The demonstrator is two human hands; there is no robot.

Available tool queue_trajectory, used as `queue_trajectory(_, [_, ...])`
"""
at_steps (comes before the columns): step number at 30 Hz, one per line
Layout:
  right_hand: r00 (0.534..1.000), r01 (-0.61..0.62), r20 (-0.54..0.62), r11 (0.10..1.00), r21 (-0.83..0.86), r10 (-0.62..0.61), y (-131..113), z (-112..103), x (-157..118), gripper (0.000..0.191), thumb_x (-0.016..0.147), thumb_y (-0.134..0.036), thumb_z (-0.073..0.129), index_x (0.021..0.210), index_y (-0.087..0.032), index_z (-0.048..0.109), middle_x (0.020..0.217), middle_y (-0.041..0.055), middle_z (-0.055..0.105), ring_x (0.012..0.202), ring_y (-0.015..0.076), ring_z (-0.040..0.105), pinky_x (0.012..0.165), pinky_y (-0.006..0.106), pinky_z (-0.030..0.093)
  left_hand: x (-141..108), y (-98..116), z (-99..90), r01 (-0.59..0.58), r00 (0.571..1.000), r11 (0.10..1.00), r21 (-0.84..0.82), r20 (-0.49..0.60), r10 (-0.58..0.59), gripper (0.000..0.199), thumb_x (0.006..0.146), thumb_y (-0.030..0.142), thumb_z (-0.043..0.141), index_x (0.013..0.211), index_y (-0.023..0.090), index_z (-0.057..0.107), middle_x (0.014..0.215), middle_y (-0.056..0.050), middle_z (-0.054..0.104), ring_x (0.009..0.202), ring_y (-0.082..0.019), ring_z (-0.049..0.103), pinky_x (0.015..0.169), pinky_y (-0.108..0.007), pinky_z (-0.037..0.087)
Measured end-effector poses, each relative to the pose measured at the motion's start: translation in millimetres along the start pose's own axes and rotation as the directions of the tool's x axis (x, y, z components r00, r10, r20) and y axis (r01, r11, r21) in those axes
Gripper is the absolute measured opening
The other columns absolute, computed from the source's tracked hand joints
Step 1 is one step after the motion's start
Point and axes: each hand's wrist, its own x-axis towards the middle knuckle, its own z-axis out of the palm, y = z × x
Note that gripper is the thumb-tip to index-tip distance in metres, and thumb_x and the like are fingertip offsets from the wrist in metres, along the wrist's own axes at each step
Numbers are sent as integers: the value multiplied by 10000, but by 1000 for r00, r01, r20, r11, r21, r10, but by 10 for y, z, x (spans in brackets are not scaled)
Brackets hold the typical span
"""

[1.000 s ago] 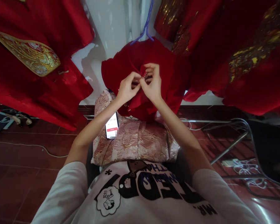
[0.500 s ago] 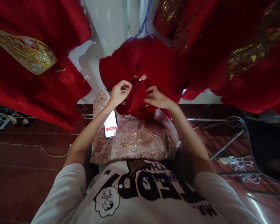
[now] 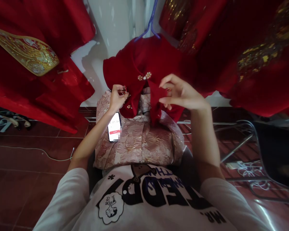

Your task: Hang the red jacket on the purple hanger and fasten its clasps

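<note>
Limp red jacket (image 3: 125, 69), delicate trim

Crinkled, metallic-threaded pink brocade (image 3: 156, 146) lies nearest you. Beyond it, your left hand (image 3: 124, 91) pinches what looks like a beaded fastener (image 3: 125, 89) on the jacket; your right hand (image 3: 161, 93) gapes, any contact unclear. The velvety cloth should feel light and soft, the beads fragile: hold the fabric behind them. A pearl-flower clasp (image 3: 144, 77) sits higher, beneath the smooth purple hanger (image 3: 149, 25) bearing the jacket.

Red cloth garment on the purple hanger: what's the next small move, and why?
Probably draw the front edges of the red cloth garment together: the upper beaded flower clasp looks joined, but the edges gape below it, showing pink brocade cloth, with the left hand and right hand at opposite sides.
</note>
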Motion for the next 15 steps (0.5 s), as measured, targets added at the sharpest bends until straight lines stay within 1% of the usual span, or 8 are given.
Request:
queue_trajectory(3, [999,18,32,1000,-24,-18,55,250,176,637,684,-598,903,1110,-246,587,964,-10,618,706,97,615,632,256,566,-15,-14,21,18,999,1000,-25,30,-17,405,725,19,705,970,235,466,854,-3,630,782,-131,655,738,-246,559])
queue_trajectory(5, [999,38,22,998,-50,-37,147,438,339,553,728,-507,897,1112,-233,609,978,-8,624,700,90,611,652,251,560,-30,-2,17,-4,999,1000,-30,33,5,392,758,12,690,972,239,453,859,-3,635,804,-136,674,759,-259,560])
queue_trajectory(7, [999,47,-10,992,-118,-49,278,616,520,438,771,-365,877,1108,-220,638,970,-6,629,694,93,613,678,257,554,-44,23,3,-22,999,999,-28,23,22,376,772,6,685,959,239,456,891,-13,651,828,-140,688,768,-261,567])
queue_trajectory(9, [993,38,-104,971,-236,-64,435,758,697,328,812,-232,818,1103,-215,669,994,4,637,697,98,615,733,277,560,-53,53,-18,-5,1000,1000,-30,28,6,340,780,-1,663,937,234,473,903,-20,665,838,-140,699,758,-252,581])
queue_trajectory(11, [973,-6,-219,937,-350,-76,593,847,845,260,838,-138,742,1085,-211,702,1045,23,639,708,109,623,786,304,566,-61,82,-42,52,997,997,-52,62,-48,290,798,6,630,928,229,498,885,-21,677,830,-141,711,728,-241,597])
queue_trajectory(13, [949,-71,-309,906,-418,-69,727,883,947,249,855,-112,697,1082,-210,723,1077,41,641,730,125,636,824,326,576,-70,107,-66,110,990,990,-87,102,-101,238,826,31,605,946,224,534,867,-21,693,832,-146,724,712,-240,615])
queue_trajectory(15, [935,-103,-350,896,-431,-61,823,883,1001,243,881,-149,691,1112,-214,728,1101,58,652,779,148,657,851,339,592,-78,119,-84,146,983,982,-122,127,-130,221,839,47,594,975,220,573,870,-26,713,857,-152,736,723,-246,630])
